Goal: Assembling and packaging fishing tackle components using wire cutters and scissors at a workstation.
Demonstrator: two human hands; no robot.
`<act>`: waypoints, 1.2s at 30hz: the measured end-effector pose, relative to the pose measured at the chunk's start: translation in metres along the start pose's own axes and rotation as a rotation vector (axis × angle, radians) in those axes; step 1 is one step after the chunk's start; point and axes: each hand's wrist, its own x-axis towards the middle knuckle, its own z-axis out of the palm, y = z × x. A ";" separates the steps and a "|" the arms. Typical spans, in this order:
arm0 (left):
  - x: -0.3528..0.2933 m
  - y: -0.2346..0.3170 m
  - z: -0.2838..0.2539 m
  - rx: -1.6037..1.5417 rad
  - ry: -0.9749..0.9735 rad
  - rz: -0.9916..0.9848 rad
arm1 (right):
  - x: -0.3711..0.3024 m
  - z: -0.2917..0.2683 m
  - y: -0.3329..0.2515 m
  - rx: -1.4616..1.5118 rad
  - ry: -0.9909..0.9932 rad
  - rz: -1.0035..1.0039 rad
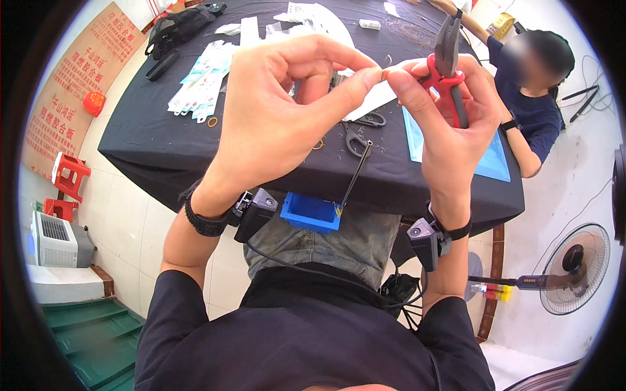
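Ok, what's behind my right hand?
A flat blue panel shows on both sides of your right hand, which holds red-and-black pliers. Whatever lies directly behind the hand is covered, so I can't tell.

The head-worn fisheye camera looked down past the wearer's torso [326, 332], facing across the black-draped surface [156, 140], with left hand [274, 104] and right hand [445, 140] near it.

We count two foreground hands [274, 107], one pair of pliers [447, 79], two wrist cameras [259, 210], one blue tray [309, 222], one co-worker [531, 117].
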 end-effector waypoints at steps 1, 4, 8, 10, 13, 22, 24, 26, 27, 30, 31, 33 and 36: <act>0.000 -0.001 0.000 0.014 0.021 0.018 | 0.000 0.001 0.001 0.000 0.001 0.000; 0.000 -0.001 0.000 -0.017 0.042 0.017 | 0.000 0.004 0.005 0.124 0.068 -0.008; 0.001 0.001 -0.001 -0.074 0.016 -0.043 | 0.001 0.005 0.001 0.160 0.054 0.009; -0.001 0.004 -0.001 -0.065 0.000 -0.066 | 0.000 0.006 -0.001 0.192 0.042 0.011; -0.003 0.004 0.000 -0.049 -0.019 -0.080 | -0.004 0.006 0.000 0.083 -0.016 -0.006; -0.003 0.003 0.003 -0.019 0.001 -0.049 | -0.003 0.006 -0.003 -0.054 0.024 -0.061; -0.003 0.001 0.003 -0.019 0.001 -0.035 | -0.004 0.007 -0.006 -0.036 0.054 -0.012; -0.003 0.000 0.005 -0.085 0.005 -0.056 | -0.005 0.007 -0.008 0.006 0.069 0.041; -0.003 0.000 0.005 -0.085 0.004 -0.058 | -0.005 0.007 -0.009 0.051 0.083 0.094; -0.004 0.001 0.006 -0.108 -0.001 -0.067 | -0.005 0.005 -0.009 0.061 0.070 0.099; -0.004 0.000 0.007 -0.119 0.000 -0.064 | -0.005 0.006 -0.009 0.061 0.070 0.099; -0.003 0.000 0.007 -0.129 0.001 -0.060 | -0.005 0.006 -0.009 0.118 0.063 0.096; -0.003 0.001 0.006 -0.159 -0.013 -0.083 | -0.006 0.006 -0.009 0.141 0.058 0.105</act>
